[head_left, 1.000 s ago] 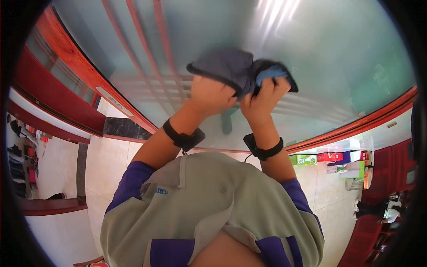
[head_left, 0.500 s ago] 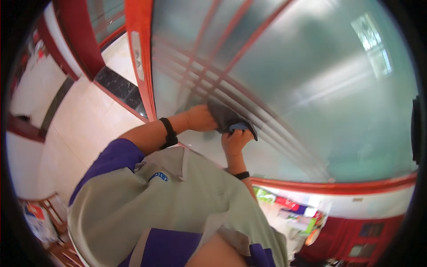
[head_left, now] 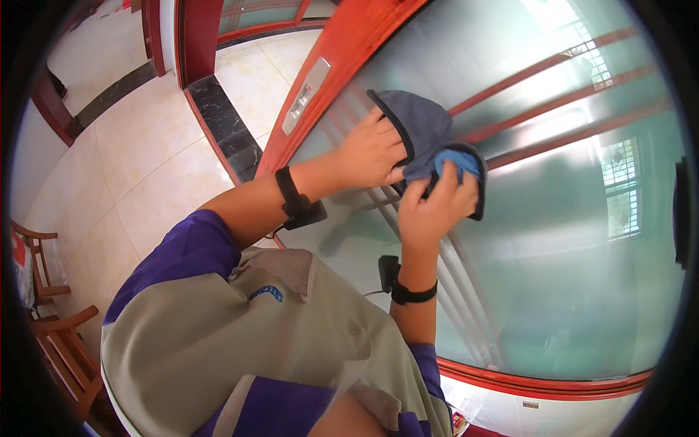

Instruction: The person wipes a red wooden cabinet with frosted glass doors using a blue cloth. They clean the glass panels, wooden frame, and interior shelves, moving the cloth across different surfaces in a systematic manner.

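Observation:
A grey cloth with black edging [head_left: 426,124] lies against the frosted glass panel [head_left: 561,291] of a red wooden door [head_left: 397,11]. My left hand [head_left: 371,149] has its fingers bent over the cloth's left side. My right hand [head_left: 437,207] grips the bunched right part, where a bright blue patch [head_left: 455,160] shows. I cannot tell whether this blue part is a second cloth. Red and pale stripes cross the glass. A metal lock plate [head_left: 306,97] is on the door stile left of my hands. Black devices on straps sit on both my wrists.
Tiled floor [head_left: 138,197] stretches to my left, with a black stone threshold [head_left: 226,124] beside the door. Wooden chairs [head_left: 65,349] stand at the lower left. Further doorways and dark red frames [head_left: 196,44] are at the top left. A white wall shows below the glass panel.
The view has turned toward the door's lock side. My hands and the cloth have moved across the glass and now appear higher than half a second ago, close to the stile.

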Motion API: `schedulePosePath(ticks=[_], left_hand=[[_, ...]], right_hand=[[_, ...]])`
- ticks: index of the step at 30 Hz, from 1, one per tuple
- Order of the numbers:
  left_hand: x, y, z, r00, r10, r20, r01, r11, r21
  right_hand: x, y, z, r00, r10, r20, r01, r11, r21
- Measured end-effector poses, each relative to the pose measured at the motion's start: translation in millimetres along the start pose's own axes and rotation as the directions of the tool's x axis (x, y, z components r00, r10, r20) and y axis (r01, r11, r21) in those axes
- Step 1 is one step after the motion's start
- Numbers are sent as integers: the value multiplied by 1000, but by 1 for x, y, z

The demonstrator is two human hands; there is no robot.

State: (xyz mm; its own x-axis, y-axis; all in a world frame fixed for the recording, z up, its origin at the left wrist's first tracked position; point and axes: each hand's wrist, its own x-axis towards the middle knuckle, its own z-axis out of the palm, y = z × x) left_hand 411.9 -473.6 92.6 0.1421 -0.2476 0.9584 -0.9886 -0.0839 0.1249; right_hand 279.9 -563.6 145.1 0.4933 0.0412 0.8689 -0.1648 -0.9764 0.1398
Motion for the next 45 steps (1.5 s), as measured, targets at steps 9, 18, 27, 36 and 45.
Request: schedulePosePath(ticks=[9,18,27,36,45], left_hand=[[-102,-13,-15,919,-361,159,364,931,5],[-31,-44,-45,991,-110,-71,125,955,267],[22,-69,-36,949,-237,-209,257,963,76],[-81,-54,-36,931,-349,105,312,912,265],[74,-89,-67,950,-203,-239,226,971,73]], right_hand=[[-72,-49,89,928,-132,347,135,991,16],[48,-57,69,942,-264,207,254,964,78],[92,-72,67,969,-166,183,160,986,49],[1,-87,96,916,-182,357,136,979,149],[128,-62,62,964,-185,-189,211,969,127]])
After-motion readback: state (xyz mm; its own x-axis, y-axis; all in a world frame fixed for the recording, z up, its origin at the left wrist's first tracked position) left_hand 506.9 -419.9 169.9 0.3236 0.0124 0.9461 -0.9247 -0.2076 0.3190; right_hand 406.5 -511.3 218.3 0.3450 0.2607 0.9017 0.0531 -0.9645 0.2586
